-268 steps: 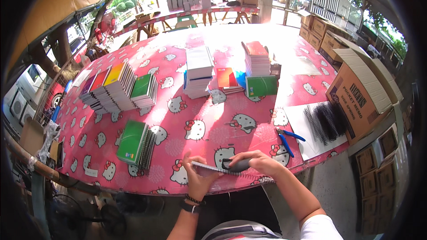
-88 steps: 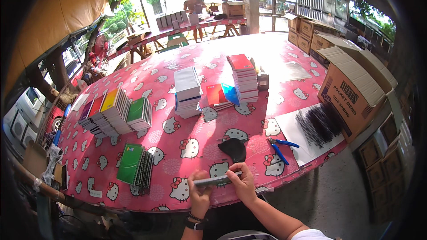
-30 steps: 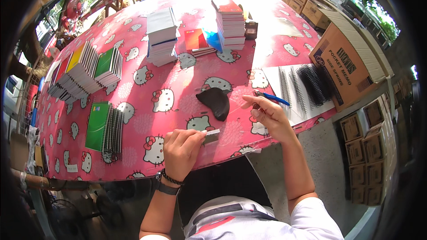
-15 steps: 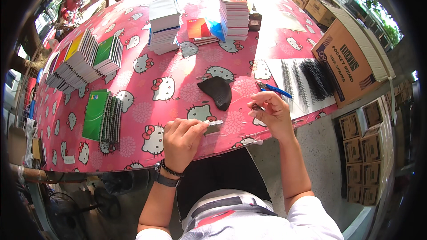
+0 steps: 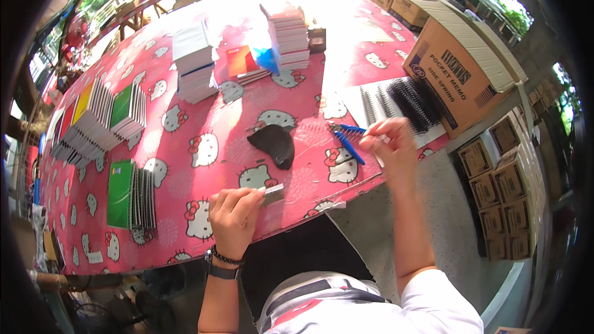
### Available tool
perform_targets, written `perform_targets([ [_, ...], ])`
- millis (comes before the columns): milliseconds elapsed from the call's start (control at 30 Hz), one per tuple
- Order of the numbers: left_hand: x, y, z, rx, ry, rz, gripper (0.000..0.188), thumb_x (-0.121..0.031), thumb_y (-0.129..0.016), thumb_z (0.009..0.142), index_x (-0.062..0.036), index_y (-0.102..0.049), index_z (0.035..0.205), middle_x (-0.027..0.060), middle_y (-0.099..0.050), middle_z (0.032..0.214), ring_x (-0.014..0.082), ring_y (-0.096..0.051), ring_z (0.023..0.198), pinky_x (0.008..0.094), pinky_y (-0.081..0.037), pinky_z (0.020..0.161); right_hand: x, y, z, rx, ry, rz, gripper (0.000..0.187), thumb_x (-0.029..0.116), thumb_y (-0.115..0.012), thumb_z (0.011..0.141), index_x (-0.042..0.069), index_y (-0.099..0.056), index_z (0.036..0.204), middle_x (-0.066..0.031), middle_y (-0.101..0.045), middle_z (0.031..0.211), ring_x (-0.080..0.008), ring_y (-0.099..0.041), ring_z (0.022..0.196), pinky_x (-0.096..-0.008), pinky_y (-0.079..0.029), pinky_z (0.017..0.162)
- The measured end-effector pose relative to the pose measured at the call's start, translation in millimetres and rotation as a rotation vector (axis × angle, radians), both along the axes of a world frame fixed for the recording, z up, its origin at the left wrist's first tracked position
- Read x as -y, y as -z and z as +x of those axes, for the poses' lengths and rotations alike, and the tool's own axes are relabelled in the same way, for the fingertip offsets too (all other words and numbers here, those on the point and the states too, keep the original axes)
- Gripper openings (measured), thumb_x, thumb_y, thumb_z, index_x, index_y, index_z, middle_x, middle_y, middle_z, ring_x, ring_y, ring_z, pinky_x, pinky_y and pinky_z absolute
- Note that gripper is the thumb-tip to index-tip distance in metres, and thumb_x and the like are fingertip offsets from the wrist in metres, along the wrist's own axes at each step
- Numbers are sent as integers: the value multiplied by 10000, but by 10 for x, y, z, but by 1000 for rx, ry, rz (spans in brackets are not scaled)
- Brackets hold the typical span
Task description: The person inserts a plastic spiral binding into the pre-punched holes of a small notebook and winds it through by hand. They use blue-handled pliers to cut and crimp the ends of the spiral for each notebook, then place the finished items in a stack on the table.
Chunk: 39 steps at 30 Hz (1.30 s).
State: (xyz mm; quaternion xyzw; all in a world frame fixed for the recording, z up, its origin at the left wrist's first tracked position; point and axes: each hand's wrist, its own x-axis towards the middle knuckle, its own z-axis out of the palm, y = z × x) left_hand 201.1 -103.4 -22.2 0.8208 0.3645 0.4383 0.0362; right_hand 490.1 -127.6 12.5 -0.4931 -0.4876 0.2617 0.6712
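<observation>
My left hand (image 5: 234, 215) is closed around a small pad of paper (image 5: 273, 194), whose edge sticks out past the fingertips above the table's front edge. To the right, my right hand (image 5: 393, 142) is closed in a pinch, somewhat blurred. A thin dark spiral wire (image 5: 350, 128) extends leftward from its fingers, over the blue-handled pliers (image 5: 350, 149) lying on the table. Between the two hands, farther back, rests a black, smooth, curved object (image 5: 274, 146) whose kind I cannot make out.
Black spiral wires (image 5: 411, 105) lie on a white sheet beside a big open carton (image 5: 461, 77). Green spiral notebooks (image 5: 124, 195) stand at the left, with more notebook stacks (image 5: 93, 117) behind. Tall paper stacks (image 5: 193, 62) stand farther back. Cartons (image 5: 498, 185) are piled below at right.
My right hand has moved right, past the pliers, and the spiral wire now shows stretched out from its fingers. My left hand keeps its hold on the pad. The whole view has swung right.
</observation>
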Motion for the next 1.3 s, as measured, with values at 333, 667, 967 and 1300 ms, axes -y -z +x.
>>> perform_targets([
  [333,11,23,4,-21,8,-13,158,-51,-715,726,-85,-663,871,30,-644,816,198,-575,731,326,-394,668,90,592,-165,906,78,-103,263,117,-702,739,52,-587,966,-88,-584,935,-288,-538,959,-385,-453,855],
  [667,5,-9,-18,-22,54,-23,120,-62,-708,748,-77,-660,857,29,-638,803,198,-569,716,330,-386,656,-426,729,-342,1095,287,-247,344,182,-702,741,64,-574,1038,-118,-562,994,-284,-506,1008,-378,-451,857],
  [967,-10,-37,25,-19,67,-34,143,-52,-701,745,-87,-671,880,23,-633,799,198,-570,717,328,-391,658,-321,570,-219,774,54,-359,274,55,-566,811,16,-552,1082,-156,-578,978,-309,-557,932,-404,-449,842],
  [1300,-55,-61,-13,-34,119,-76,150,-61,-703,737,-113,-670,874,1,-643,800,182,-580,725,320,-396,654,-48,156,-439,369,-649,-315,227,22,-555,884,42,-572,1110,-76,-610,932,-159,-595,797,-284,-478,709],
])
